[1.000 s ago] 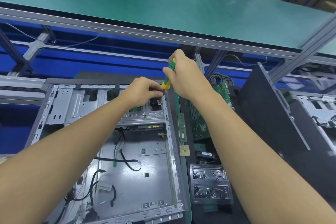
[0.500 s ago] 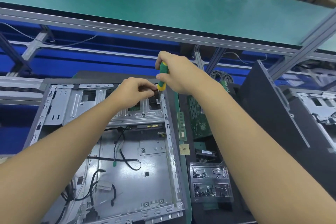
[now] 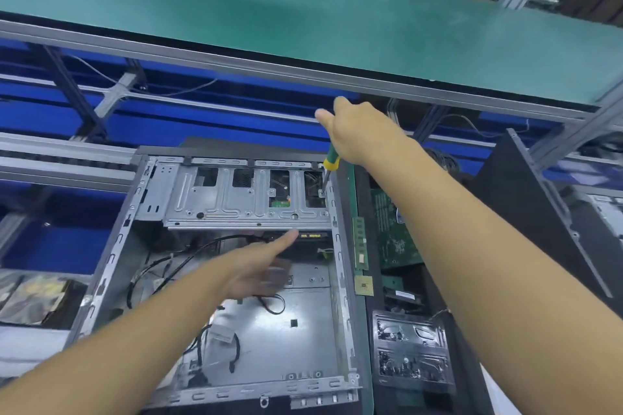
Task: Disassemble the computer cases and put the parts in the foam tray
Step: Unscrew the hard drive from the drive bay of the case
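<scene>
An open grey computer case (image 3: 111, 256) lies flat in front of me, with a metal drive cage (image 3: 215, 202) across its far end and loose black cables on its floor. My right hand (image 3: 360, 131) grips a green and yellow screwdriver (image 3: 331, 158); its tip stands on a screw at the cage's right end. My left hand (image 3: 259, 263) hovers blurred over the case's middle, below the cage, thumb stretched out and holding nothing. To the right lies the black foam tray (image 3: 381, 391) with a green circuit board (image 3: 394, 229), a memory stick (image 3: 360, 242), a processor chip (image 3: 363, 285) and a metal plate (image 3: 411, 350).
A green-topped shelf (image 3: 303, 20) on an aluminium frame hangs over the far end of the case. A black side panel (image 3: 539, 212) leans at the right, with another case (image 3: 603, 212) behind it. Silver bags (image 3: 30, 296) lie at the left.
My left hand has left the cage's right end and dropped back toward the case's middle. My right hand shifted right and up a little, keeping the screwdriver on the cage.
</scene>
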`<action>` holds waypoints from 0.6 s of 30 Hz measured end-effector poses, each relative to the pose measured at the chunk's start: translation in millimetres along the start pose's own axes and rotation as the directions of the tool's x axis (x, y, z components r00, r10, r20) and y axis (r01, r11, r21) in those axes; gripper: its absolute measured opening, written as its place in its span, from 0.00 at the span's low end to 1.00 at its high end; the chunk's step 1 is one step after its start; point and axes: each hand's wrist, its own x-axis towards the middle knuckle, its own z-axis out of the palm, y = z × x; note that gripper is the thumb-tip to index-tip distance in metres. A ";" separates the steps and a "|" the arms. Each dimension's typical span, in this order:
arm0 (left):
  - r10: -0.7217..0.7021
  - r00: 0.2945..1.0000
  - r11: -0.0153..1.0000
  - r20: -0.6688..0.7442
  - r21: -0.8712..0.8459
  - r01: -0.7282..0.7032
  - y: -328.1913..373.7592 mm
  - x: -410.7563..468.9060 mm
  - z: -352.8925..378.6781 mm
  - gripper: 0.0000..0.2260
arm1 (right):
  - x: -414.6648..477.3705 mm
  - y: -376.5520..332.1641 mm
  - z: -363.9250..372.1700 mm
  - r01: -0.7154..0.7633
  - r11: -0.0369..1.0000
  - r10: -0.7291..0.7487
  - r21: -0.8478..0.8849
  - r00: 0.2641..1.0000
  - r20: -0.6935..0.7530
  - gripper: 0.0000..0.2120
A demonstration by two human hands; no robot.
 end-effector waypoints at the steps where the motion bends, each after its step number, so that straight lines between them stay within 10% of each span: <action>1: 0.083 0.996 0.962 -0.016 -0.260 -0.085 -3.7 6.5 5.8 0.39 | 0.5 -1.7 -1.2 0.005 0.995 -0.006 -0.098 1.000 -0.011 0.15; 4: 0.208 0.976 0.774 -0.060 -0.600 -0.202 -4.9 18.5 25.4 0.29 | 3.8 -3.5 -6.3 -0.004 0.995 0.008 -0.101 0.999 0.031 0.10; 11: 0.183 0.983 0.619 -0.031 -0.773 -0.140 8.8 17.6 37.6 0.05 | 0.1 3.0 -18.3 -0.061 0.979 0.013 0.197 0.972 0.235 0.16; 18: 0.162 0.986 0.586 -0.036 -0.801 -0.126 10.3 16.5 39.2 0.07 | -1.1 -2.4 3.3 -0.213 0.976 0.215 0.037 0.974 -0.072 0.23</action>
